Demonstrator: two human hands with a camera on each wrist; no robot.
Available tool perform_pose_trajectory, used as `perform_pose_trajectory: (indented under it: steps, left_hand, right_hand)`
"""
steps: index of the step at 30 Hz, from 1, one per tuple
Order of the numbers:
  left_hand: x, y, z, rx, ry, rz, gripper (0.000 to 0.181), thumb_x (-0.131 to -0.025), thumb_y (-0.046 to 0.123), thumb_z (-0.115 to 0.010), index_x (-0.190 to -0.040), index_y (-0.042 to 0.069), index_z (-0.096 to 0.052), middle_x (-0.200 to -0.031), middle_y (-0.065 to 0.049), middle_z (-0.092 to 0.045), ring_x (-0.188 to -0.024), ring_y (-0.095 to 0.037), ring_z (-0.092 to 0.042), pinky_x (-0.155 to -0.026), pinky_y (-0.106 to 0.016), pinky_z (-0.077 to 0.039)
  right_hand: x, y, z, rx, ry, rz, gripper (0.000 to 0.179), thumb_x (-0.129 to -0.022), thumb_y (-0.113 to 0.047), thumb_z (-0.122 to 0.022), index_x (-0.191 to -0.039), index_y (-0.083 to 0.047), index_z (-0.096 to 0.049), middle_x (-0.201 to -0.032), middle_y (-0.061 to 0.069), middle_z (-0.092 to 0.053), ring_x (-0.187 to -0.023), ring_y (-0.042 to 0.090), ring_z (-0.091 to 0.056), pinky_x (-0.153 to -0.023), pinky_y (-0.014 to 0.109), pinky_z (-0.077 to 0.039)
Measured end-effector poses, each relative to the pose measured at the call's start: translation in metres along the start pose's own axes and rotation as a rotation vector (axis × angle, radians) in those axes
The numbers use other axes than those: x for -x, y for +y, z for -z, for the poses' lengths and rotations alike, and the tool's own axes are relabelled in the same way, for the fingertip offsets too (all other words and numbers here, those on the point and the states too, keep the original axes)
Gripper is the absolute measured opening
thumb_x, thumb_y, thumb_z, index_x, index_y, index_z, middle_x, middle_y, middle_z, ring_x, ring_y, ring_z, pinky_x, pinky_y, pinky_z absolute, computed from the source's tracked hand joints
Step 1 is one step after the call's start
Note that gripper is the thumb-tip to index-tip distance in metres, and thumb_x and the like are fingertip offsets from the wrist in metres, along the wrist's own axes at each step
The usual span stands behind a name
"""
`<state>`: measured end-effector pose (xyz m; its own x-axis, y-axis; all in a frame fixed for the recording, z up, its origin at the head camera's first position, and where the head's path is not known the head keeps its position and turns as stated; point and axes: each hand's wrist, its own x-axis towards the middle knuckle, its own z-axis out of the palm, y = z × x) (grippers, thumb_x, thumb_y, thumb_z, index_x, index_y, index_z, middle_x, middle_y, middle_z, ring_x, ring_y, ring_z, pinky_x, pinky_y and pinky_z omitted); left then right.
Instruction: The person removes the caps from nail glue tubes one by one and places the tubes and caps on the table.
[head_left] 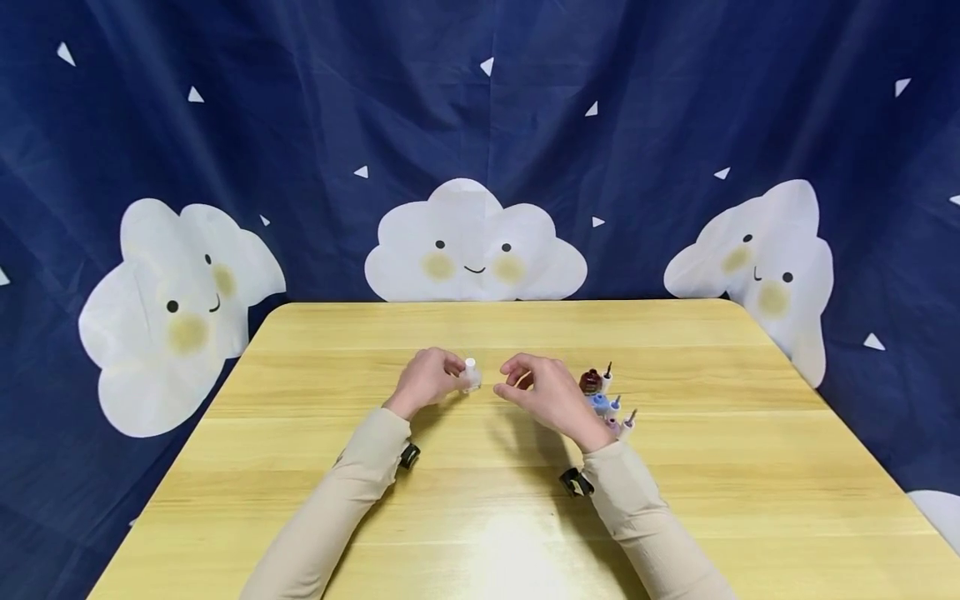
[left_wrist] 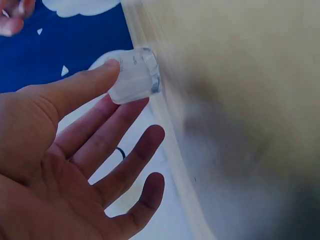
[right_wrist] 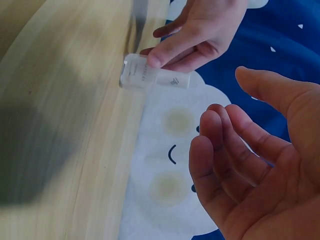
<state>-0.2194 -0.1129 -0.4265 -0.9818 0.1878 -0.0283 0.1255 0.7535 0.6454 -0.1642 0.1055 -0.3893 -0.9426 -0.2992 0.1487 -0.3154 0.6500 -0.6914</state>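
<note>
My left hand pinches a small clear nail polish bottle between thumb and fingers. Its white cap is on, and the bottle stands upright close over the table. A short way to the right is my right hand, fingers loosely bent and apart from the thumb, with nothing in it. Beyond the right wrist are a dark red polish bottle, a blue one and a purple one, partly hidden by that hand. Beside them, white brush caps stand with brushes pointing up.
Both hands work over a light wooden table. Its far edge meets a dark blue curtain printed with white clouds and small triangles. Black wrist straps sit at the beige cuffs.
</note>
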Motion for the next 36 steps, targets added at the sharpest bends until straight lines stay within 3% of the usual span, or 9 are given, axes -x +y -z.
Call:
perform_pose_trajectory:
  steps: [7,15,23,36]
  left_hand:
    - [0.015,0.009,-0.008,0.053,-0.107,-0.095,0.025,-0.085,0.019,-0.084,-0.107,0.007,-0.079,-0.095,-0.002,-0.077,-0.082,-0.013,-0.065,-0.078,-0.033,-0.053]
    - [0.032,0.018,-0.012,0.052,-0.207,-0.107,0.019,-0.086,0.02,-0.084,-0.102,0.012,-0.08,-0.098,-0.002,-0.078,-0.06,-0.014,-0.062,-0.062,-0.027,-0.049]
    - [0.038,0.019,-0.014,-0.018,-0.196,-0.171,0.018,-0.085,0.023,-0.085,-0.1,0.016,-0.081,-0.1,0.001,-0.078,-0.088,-0.013,-0.068,-0.086,-0.04,-0.053]
    - [0.04,0.021,-0.016,-0.026,-0.217,-0.165,0.015,-0.085,0.02,-0.085,-0.099,0.017,-0.081,-0.101,0.002,-0.078,-0.088,-0.013,-0.067,-0.085,-0.038,-0.053]
  right_hand:
    - [-0.001,0.002,-0.002,0.0,-0.022,0.011,0.024,-0.091,-0.027,-0.079,-0.108,-0.011,-0.071,-0.088,-0.004,-0.071,-0.083,0.019,-0.068,-0.072,0.031,-0.052]
    - [0.001,0.003,-0.006,0.01,-0.072,0.024,0.032,-0.09,-0.028,-0.08,-0.111,-0.006,-0.072,-0.082,-0.004,-0.068,-0.071,0.011,-0.062,-0.061,0.027,-0.049]
    - [0.005,0.003,-0.012,0.035,-0.131,0.053,0.025,-0.09,-0.028,-0.081,-0.104,-0.009,-0.072,-0.075,-0.004,-0.064,-0.061,0.009,-0.054,-0.054,0.024,-0.044]
    - [0.007,0.005,-0.023,0.033,-0.075,0.051,0.012,-0.091,-0.021,-0.079,-0.092,-0.013,-0.071,-0.068,-0.006,-0.06,-0.056,0.007,-0.047,-0.052,0.022,-0.038]
